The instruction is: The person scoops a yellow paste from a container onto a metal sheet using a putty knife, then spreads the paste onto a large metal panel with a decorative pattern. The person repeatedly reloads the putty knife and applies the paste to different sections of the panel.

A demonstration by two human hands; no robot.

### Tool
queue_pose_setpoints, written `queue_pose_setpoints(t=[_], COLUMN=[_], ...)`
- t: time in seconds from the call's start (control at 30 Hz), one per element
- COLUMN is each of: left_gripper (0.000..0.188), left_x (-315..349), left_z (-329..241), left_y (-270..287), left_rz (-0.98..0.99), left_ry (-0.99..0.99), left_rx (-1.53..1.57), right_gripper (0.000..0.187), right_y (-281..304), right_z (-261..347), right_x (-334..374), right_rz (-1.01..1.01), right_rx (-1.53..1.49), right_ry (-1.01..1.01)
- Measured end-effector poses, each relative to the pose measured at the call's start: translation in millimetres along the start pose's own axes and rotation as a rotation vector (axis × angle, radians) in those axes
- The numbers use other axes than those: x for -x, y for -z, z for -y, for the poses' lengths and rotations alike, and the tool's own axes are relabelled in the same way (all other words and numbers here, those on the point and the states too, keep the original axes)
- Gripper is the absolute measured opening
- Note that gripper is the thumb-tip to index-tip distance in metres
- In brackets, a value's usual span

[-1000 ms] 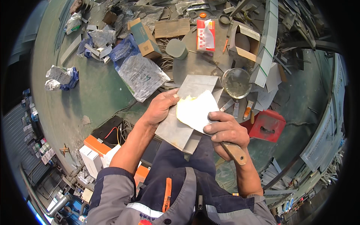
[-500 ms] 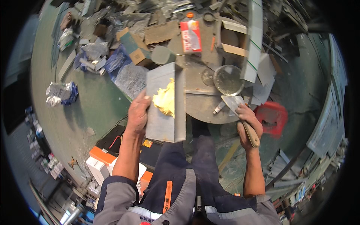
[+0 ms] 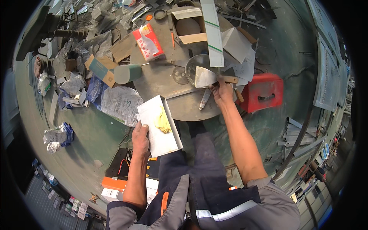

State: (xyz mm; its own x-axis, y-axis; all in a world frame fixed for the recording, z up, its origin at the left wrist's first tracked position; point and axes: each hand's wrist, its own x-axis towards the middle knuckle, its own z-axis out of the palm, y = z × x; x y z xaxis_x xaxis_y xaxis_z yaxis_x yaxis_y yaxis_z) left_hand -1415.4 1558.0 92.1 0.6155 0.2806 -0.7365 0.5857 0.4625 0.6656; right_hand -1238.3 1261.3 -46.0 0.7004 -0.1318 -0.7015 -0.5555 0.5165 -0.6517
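Note:
My left hand grips the left edge of a bent sheet-metal piece, its thumb on the upper face. A lump of yellow putty sticks to that face near the raised far side. My right hand is closed on a putty knife, whose wide blade points left and whose wooden handle sticks out to the right. The blade is over the near edge of a round, shallow dish on the round table; whether they touch I cannot tell. Just below the blade lies a small tube.
A red toolbox stands right of the table. On the table are a red-and-white tissue pack, an open cardboard box and a greyish-green container. A long pale strip juts over the dish. Scrap covers the far side.
My right hand has carried the putty knife left and up to the dish, turning its blade leftward. The sheet-metal piece with putty is tilted differently and lower. The whole view has turned.

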Motion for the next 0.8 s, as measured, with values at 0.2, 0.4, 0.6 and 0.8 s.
queue_pose_setpoints(t=[0.2, 0.4, 0.6, 0.8], left_gripper=[0.042, 0.039, 0.044, 0.068], left_x=[2, -3, 3, 13], left_z=[4, 5, -13, -51], left_y=[0, 6, 7, -18], left_rz=[0.000, 0.076, 0.143, 0.170], left_ry=[0.036, -0.028, -0.082, -0.232], left_rx=[-0.007, -0.071, -0.128, -0.154], right_gripper=[0.031, 0.035, 0.048, 0.028], right_y=[26, 86, 56, 66], right_z=[22, -5, -21, 1], right_x=[9, 23, 10, 37], right_rz=[-0.224, -0.032, -0.029, -0.117], right_rx=[0.621, 1.560, 1.773, 1.233], right_ry=[0.104, 0.368, 0.250, 0.051])
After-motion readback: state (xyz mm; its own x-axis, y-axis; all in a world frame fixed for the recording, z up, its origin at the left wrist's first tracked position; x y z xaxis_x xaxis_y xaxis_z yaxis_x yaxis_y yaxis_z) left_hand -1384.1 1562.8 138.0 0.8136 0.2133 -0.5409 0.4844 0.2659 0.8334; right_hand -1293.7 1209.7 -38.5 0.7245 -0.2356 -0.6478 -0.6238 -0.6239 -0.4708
